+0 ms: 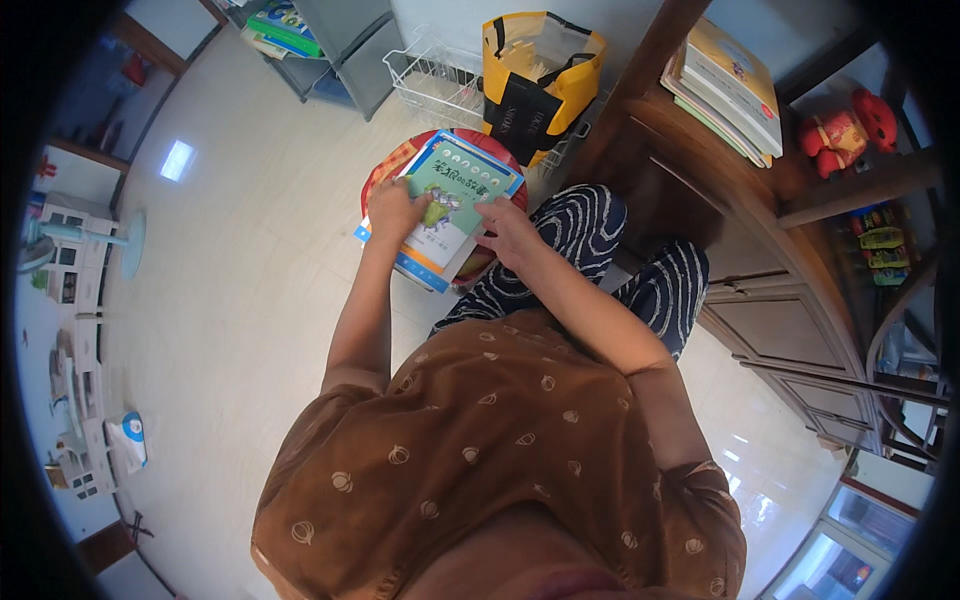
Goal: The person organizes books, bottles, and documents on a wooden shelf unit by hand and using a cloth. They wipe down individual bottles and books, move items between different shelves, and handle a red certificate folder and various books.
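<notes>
A thin green book (462,210) with a cartoon figure on its cover lies on top of other books, and a blue-edged book (424,272) shows beneath it. The pile rests on a round red patterned stool (380,178). At the pile's left edge, my left hand (396,212) is closed on the green book, its thumb lying over the cover. My right hand (510,234) touches the cover's right edge with its fingers apart. How far the fingers reach under the edges is hidden.
Behind the stool stand a white wire basket (432,82) and a yellow and black bag (545,75). Grey shelving (350,50) holds books at the back. To the right, a brown wooden cabinet (720,215) carries a stack of books (725,90) and a red figurine (845,135).
</notes>
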### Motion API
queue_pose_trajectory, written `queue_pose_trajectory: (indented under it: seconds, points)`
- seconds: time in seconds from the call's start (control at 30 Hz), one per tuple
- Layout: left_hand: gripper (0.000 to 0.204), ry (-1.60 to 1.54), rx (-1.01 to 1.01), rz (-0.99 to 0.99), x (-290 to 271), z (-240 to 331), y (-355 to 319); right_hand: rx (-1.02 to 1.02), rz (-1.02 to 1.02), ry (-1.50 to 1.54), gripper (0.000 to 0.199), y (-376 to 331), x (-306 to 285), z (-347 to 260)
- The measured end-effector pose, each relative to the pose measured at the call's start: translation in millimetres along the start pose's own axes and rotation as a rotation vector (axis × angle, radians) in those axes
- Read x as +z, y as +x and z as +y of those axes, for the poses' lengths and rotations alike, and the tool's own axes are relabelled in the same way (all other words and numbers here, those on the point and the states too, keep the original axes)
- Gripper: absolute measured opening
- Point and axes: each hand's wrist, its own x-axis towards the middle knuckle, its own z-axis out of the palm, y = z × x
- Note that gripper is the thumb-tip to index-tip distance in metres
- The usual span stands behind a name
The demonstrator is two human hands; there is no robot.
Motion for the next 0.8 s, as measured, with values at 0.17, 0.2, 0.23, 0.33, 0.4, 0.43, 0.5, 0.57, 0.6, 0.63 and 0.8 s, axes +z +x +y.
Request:
queue_pose_trajectory:
  seconds: [0.17, 0.2, 0.23, 0.33, 0.4, 0.43, 0.5, 0.57, 0.6, 0.63, 0.8]
  points:
    - [0.058, 0.014, 0.047, 0.075, 12, -15, -7, 0.130, -0.052, 0.091, 0.047, 32, -15, 30]
    - [0.059, 0.017, 0.038, 0.086, 13, -16, -7, 0.132, -0.039, 0.095, 0.047, 33, -14, 31]
    - [0.060, 0.007, 0.013, 0.036, 11, -16, -3, 0.142, -0.028, 0.098, 0.046, 34, -15, 31]
    - [0.063, -0.061, -0.052, -0.091, 9, -17, 9, 0.145, 0.028, 0.068, 0.042, 33, -15, 27]
    - [0.065, -0.158, -0.088, -0.144, 11, -25, 12, 0.114, 0.094, -0.008, 0.039, 30, -9, 23]
    - [0.063, -0.279, -0.151, -0.206, 14, -30, 12, 0.129, 0.089, 0.036, 0.037, 29, -7, 21]
    - [0.059, -0.522, -0.281, -0.326, 20, -39, 10, 0.161, 0.077, 0.119, 0.033, 26, -1, 15]
    - [0.056, -0.833, -0.314, -0.327, 17, -19, 5, 0.065, 0.076, 0.164, 0.031, 39, -13, 23]
    - [0.055, -0.988, -0.330, -0.329, 13, -7, 3, 0.016, 0.076, 0.187, 0.031, 46, -20, 27]
    - [0.052, -1.022, -0.314, -0.314, 11, -6, -2, 0.033, 0.075, 0.182, 0.032, 44, -17, 26]
    - [0.043, -1.145, -0.075, -0.102, 0, -16, -16, -0.190, 0.085, 0.179, 0.045, 6, 2, 8]
